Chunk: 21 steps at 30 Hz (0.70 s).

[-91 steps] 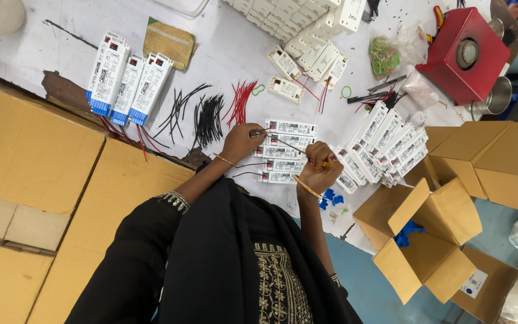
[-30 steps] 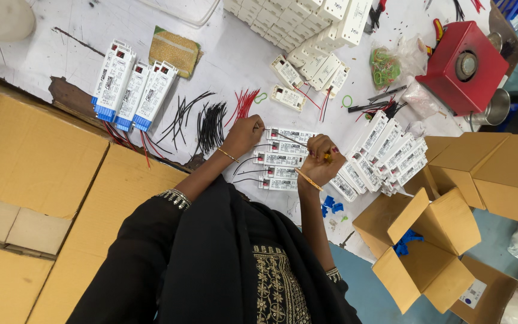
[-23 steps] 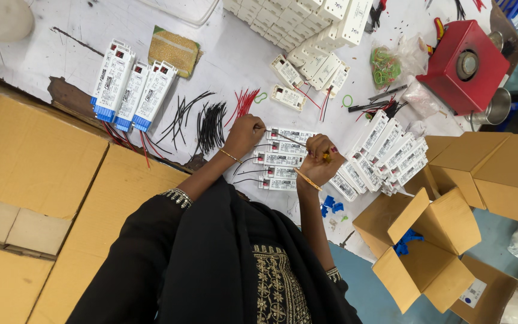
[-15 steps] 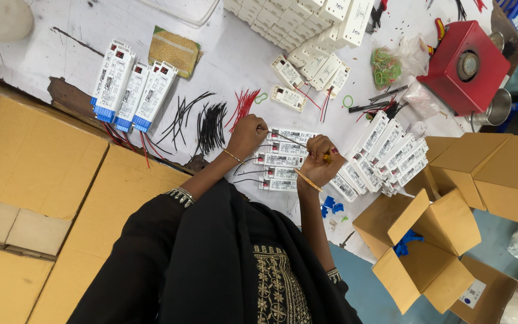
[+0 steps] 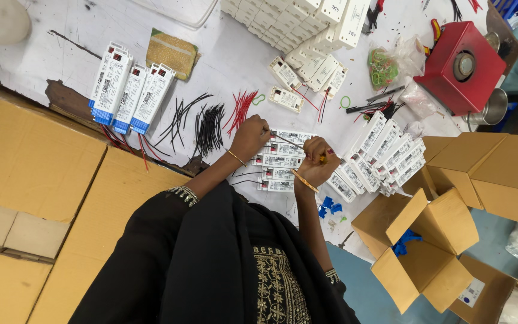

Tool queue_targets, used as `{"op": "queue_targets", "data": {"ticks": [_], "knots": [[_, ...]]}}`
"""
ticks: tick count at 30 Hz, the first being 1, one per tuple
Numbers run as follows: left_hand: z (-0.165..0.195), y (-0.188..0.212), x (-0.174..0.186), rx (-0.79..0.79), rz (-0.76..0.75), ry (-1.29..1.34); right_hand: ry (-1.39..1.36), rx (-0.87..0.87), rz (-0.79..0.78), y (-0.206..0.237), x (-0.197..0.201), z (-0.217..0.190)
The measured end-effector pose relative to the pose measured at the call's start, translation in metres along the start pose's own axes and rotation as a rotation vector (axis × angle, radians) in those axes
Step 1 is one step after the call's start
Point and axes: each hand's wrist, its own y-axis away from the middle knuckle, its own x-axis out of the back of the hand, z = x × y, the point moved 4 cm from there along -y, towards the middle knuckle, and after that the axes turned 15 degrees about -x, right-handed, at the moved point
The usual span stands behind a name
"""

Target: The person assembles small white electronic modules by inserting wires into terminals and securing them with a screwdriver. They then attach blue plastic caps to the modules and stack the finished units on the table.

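The left hand (image 5: 249, 137) rested on the white tabletop (image 5: 229, 66), its fingers curled together at the upper end of a short column of white rectangular modules (image 5: 280, 161). Whether those fingers pinched a wire or only pressed on the top module could not be told. The right hand (image 5: 316, 163) sat just beside the same column on its other side, fingers closed around a thin tool with a yellowish handle (image 5: 322, 158), whose slim shaft reached across toward the left hand. About 4 modules lay stacked in that column between the 2 hands, each with thin black leads trailing from one end.

Near the left hand lay a loose bunch of black wires (image 5: 210, 125) and, just beside it, a bunch of red wires (image 5: 241, 108). Farther out on the tabletop, 3 longer white modules with blue ends (image 5: 128, 93) lay side by side, next to a yellow-green cloth pad (image 5: 172, 53). A fanned row of finished white modules (image 5: 385, 150) lay near the right hand, and more were piled at the far edge (image 5: 298, 24). A red box-shaped device (image 5: 460, 66) stood well apart, with a steel cup (image 5: 491, 109) beside it. Open cardboard boxes (image 5: 427, 246) sat below the tabletop's edge, with small blue pieces (image 5: 328, 206) lying near them.
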Motion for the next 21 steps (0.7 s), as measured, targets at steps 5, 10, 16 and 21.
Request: {"op": "queue_targets", "data": {"ticks": [5, 10, 16, 21], "knots": [[-0.008, -0.001, -0.005, 0.018, -0.004, 0.022, 0.013, -0.013, 0.006, -0.001, -0.002, 0.003], [-0.007, 0.003, -0.013, 0.063, -0.015, 0.086, 0.026, 0.025, 0.004, -0.001, -0.002, 0.004], [0.003, 0.006, -0.016, 0.017, 0.007, 0.084, -0.005, 0.007, 0.022, 0.002, 0.008, -0.001], [0.017, 0.006, 0.004, 0.040, 0.008, 0.000, -0.018, 0.016, 0.005, 0.004, 0.013, -0.003]]}}
